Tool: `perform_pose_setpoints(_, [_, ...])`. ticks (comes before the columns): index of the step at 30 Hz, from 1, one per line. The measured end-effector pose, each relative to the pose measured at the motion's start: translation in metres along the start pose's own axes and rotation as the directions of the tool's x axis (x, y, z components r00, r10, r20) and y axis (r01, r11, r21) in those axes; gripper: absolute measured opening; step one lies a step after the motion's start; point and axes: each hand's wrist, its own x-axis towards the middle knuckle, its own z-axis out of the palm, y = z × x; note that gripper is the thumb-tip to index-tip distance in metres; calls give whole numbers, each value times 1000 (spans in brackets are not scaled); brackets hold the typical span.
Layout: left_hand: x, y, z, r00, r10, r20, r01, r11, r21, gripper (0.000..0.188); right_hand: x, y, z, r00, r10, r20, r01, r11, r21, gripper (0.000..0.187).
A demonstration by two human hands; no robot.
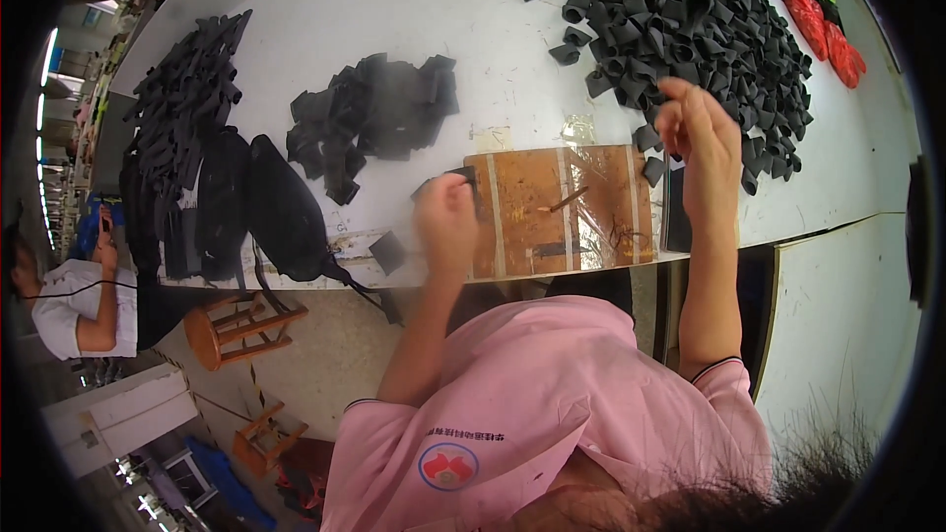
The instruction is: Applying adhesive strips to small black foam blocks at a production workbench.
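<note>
My left hand (446, 222) is closed at the left edge of a brown taped board (522, 222), with a flat black fabric piece (430, 184) in its fingers. My right hand (700, 128) is raised beyond the board's right side, near a large heap of black folded loops (670, 30). Its fingers are partly bent and apart, and I see nothing in them. On the board lies a thin brown stick (569, 199). A looser pile of flat black pieces (379, 108) lies left of the board, and one black square (387, 252) rests near the table's front edge.
Black strips (192, 89) are heaped at the far left, with a black bag (286, 212) beside them. Red plastic bags (826, 34) lie at the back right. A wooden stool (232, 330) stands by the table, near another person (94, 305) in white.
</note>
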Motion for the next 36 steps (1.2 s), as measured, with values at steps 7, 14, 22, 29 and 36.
perform_pose_setpoints(7, [8, -40, 10, 983, 138, 118, -179, 847, 500, 23, -70, 58, 0, 845, 483, 231, -467, 876, -122, 26])
perform_pose_setpoints(14, [16, -74, 2, 912, -333, 240, 361, 929, -82, 17, -85, 65, 14, 827, 437, 354, -372, 897, -238, 24])
perform_pose_setpoints(22, [12, -42, -22, 915, -343, 213, 385, 900, -205, 13, -94, 73, 30, 825, 247, 507, 55, 860, -508, 19])
perform_pose_setpoints(29, [-6, 24, -31, 902, -381, 204, 421, 667, -614, 7, -100, 72, 36, 919, 199, 340, -130, 968, -214, 26])
perform_pose_setpoints(36, [-41, 62, -26, 772, -119, 625, 632, 245, -735, 16, -87, 64, 33, 805, 442, 396, -550, 806, 219, 13])
